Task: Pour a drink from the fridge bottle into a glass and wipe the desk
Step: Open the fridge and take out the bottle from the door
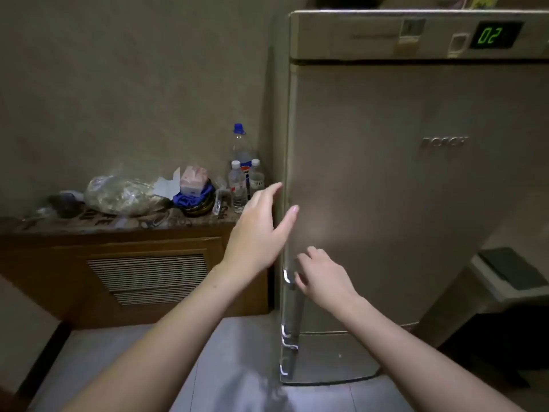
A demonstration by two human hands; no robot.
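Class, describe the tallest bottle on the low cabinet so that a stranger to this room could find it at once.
Start at the fridge, then look left to the wooden cabinet against the wall. At the end of its top nearest the fridge stand three clear bottles; the tallest bottle is at the back, the only one with a blue cap.

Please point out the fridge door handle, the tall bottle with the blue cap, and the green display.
fridge door handle [288, 295], head view, shiny vertical bar.
tall bottle [239, 144], head view, clear neck.
green display [491, 35], head view, lit digits.
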